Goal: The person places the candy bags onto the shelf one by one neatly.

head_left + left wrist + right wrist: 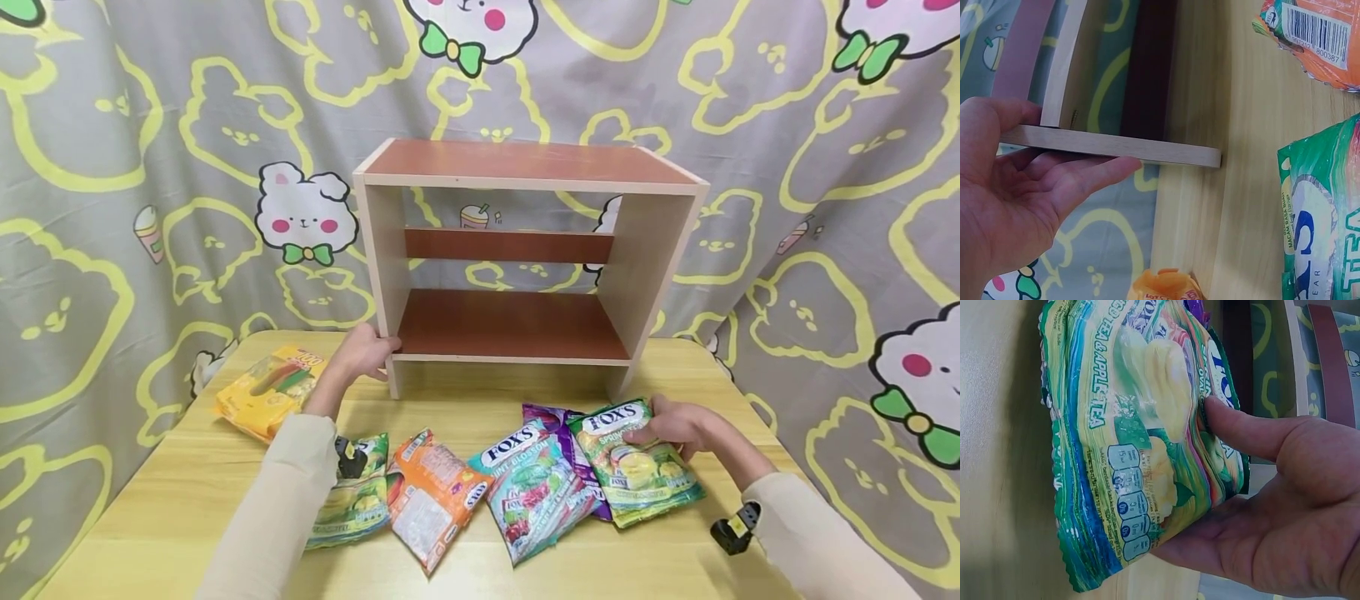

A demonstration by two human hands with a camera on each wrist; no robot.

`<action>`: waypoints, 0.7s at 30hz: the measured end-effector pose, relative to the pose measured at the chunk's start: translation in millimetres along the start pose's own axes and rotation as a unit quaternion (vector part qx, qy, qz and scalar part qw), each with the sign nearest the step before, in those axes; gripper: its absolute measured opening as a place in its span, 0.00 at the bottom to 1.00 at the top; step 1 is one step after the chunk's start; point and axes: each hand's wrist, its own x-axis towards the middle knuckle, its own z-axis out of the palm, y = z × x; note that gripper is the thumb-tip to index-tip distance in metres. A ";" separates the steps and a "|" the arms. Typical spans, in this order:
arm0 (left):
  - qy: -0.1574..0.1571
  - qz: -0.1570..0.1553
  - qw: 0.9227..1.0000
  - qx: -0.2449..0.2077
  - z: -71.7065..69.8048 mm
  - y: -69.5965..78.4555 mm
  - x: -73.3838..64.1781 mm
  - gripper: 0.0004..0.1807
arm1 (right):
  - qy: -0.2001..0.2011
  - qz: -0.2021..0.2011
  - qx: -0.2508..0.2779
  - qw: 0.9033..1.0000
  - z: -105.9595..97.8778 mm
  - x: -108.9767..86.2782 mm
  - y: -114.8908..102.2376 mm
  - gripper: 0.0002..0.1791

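Note:
A small shelf unit (510, 329) with a reddish-brown top and pale edges stands on the table. My left hand (363, 350) grips its left side panel near the lower shelf; the left wrist view shows the thumb on one face of the panel (1116, 145) and the fingers on the other. My right hand (678, 425) holds a green Fox's candy bag (633, 471) by its right edge, thumb on the front and fingers behind. In the right wrist view the same candy bag (1141, 425) looks creased and tilted. Partly behind it lies a purple bag (566, 433).
A teal Fox's bag (532, 492), an orange bag (435, 500) and a green-yellow bag (356, 500) lie along the front of the wooden table (600, 567). At the left sits a yellow bag (270, 392). A patterned curtain (187, 108) hangs behind and at the sides.

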 end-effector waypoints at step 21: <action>-0.004 -0.006 1.000 -0.001 1.1 2.6 -2.9 0.27 | -0.002 -0.041 -0.025 0.999 -10.9 -15.8 -16.2 0.18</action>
